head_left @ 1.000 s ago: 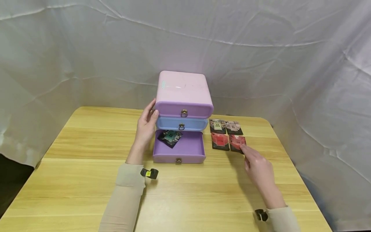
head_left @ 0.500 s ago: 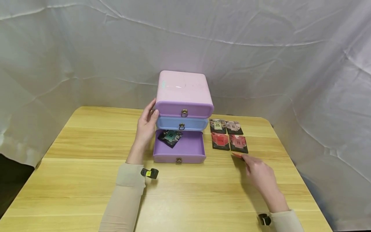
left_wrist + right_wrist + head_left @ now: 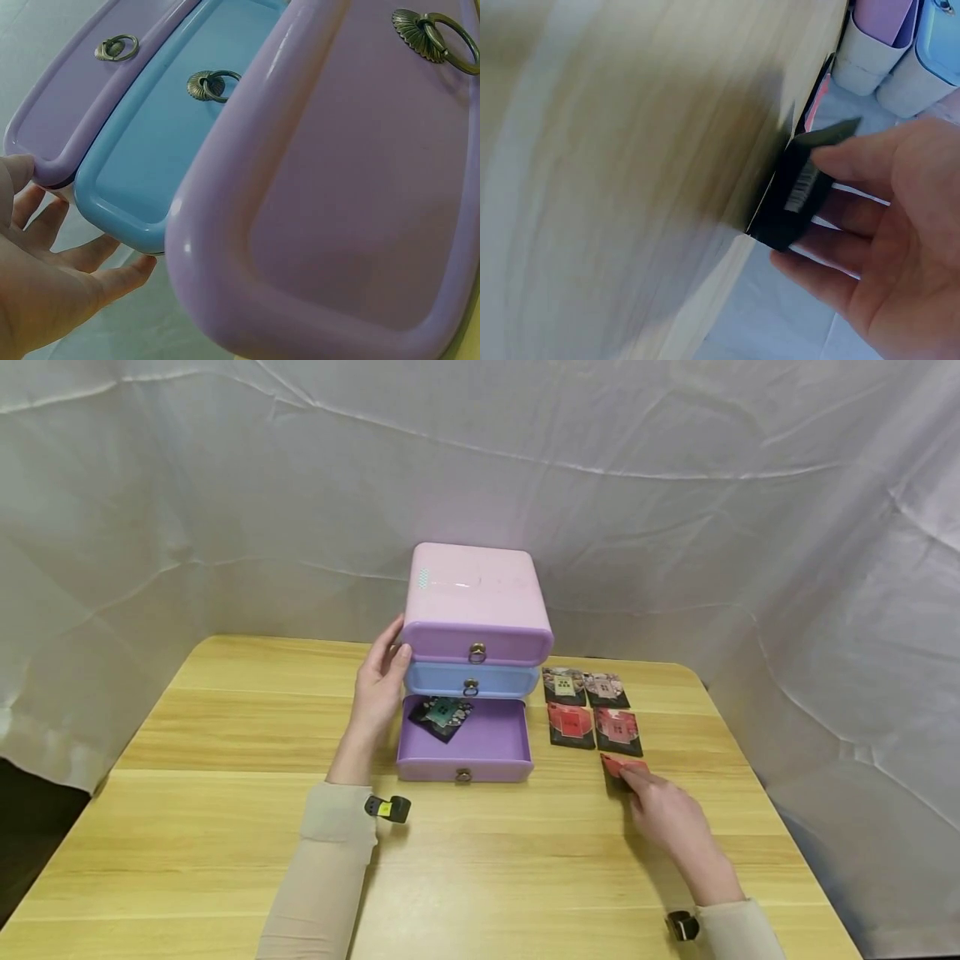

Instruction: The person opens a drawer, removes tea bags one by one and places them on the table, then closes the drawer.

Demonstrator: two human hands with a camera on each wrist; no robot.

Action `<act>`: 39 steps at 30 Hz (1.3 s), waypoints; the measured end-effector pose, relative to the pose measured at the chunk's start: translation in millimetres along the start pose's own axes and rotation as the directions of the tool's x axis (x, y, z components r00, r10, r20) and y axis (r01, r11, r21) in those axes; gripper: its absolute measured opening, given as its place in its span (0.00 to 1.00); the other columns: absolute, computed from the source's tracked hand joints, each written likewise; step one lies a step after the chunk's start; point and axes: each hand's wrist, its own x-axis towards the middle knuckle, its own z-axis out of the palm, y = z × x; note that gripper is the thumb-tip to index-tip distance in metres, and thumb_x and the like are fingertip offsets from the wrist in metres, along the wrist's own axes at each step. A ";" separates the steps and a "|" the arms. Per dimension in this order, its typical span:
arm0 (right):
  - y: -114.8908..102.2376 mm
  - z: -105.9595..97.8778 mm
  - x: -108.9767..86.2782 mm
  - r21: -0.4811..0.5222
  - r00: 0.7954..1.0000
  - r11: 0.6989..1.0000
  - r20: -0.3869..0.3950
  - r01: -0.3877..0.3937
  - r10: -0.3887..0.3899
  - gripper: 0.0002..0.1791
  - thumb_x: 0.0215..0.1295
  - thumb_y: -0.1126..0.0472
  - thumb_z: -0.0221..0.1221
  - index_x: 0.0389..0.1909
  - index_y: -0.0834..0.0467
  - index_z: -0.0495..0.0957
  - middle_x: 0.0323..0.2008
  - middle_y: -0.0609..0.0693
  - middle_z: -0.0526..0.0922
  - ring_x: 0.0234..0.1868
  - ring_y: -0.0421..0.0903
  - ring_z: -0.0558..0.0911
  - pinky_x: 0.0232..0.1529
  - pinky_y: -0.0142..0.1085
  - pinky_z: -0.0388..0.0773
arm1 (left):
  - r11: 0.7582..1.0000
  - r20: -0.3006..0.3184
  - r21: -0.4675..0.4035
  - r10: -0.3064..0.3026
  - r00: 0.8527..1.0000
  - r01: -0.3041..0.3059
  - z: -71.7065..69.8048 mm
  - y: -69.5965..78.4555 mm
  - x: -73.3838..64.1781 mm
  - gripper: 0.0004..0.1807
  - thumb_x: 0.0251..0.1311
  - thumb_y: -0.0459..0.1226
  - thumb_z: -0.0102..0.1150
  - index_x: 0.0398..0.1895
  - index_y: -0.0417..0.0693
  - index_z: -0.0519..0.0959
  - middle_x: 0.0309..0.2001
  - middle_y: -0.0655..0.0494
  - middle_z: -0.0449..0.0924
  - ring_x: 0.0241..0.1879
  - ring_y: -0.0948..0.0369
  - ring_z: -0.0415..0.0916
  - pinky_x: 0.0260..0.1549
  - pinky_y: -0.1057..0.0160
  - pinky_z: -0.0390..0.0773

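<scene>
My left hand (image 3: 378, 689) rests against the left side of a small drawer cabinet (image 3: 476, 585); in the left wrist view its thumb is at the edge of the top drawer and its fingers lie along the side. The cabinet's purple bottom drawer (image 3: 502, 739) is pulled out, with a dark green sachet (image 3: 442, 716) lying inside. My right hand (image 3: 671, 818) pinches a red-and-black sachet (image 3: 622, 766) between thumb and fingers, just in front of the other sachets. In the right wrist view this sachet's black back (image 3: 799, 180) with a barcode shows, tilted close over the table.
Right of the cabinet lie a red sachet (image 3: 570, 725), a second red sachet (image 3: 618, 732), a green-labelled sachet (image 3: 563, 686) and a pink-labelled sachet (image 3: 605, 690). A blue middle drawer (image 3: 435, 679) is closed. Grey cloth (image 3: 300, 510) hangs behind the wooden table (image 3: 480, 877).
My right hand has drawn a red-and-black sachet toward me off the near right one, which stays in place, and its red face now shows more. The left hand and cabinet stay put.
</scene>
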 end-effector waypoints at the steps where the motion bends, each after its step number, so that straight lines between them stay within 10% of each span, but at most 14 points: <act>1: 0.6 0.5 0.0 0.003 1.000 1.000 0.003 0.011 -0.011 0.26 0.60 0.72 0.63 0.61 0.66 0.80 0.55 0.70 0.83 0.45 0.70 0.85 0.38 0.62 0.86 | 1.000 0.002 -0.001 0.000 1.000 0.000 -0.1 -0.2 0.1 0.28 0.80 0.39 0.51 0.80 0.55 0.64 0.79 0.55 0.63 0.76 0.57 0.63 0.76 0.59 0.64; 13: 8.3 5.8 -2.3 0.064 0.997 0.995 0.003 0.070 -0.071 0.29 0.48 0.76 0.64 0.57 0.71 0.80 0.55 0.71 0.83 0.45 0.69 0.86 0.45 0.61 0.86 | 1.000 0.006 0.010 0.014 1.000 -0.014 -0.8 -0.6 0.9 0.28 0.80 0.39 0.50 0.80 0.54 0.64 0.79 0.54 0.63 0.76 0.57 0.63 0.76 0.59 0.65; 39: 1.4 -1.0 0.9 0.061 0.999 0.998 0.021 0.025 -0.026 0.29 0.58 0.69 0.66 0.63 0.69 0.78 0.61 0.70 0.80 0.53 0.69 0.84 0.50 0.63 0.84 | 1.000 0.001 0.014 0.000 1.000 0.000 -1.1 -0.7 -0.2 0.27 0.80 0.39 0.50 0.80 0.56 0.65 0.78 0.55 0.64 0.76 0.58 0.63 0.76 0.61 0.64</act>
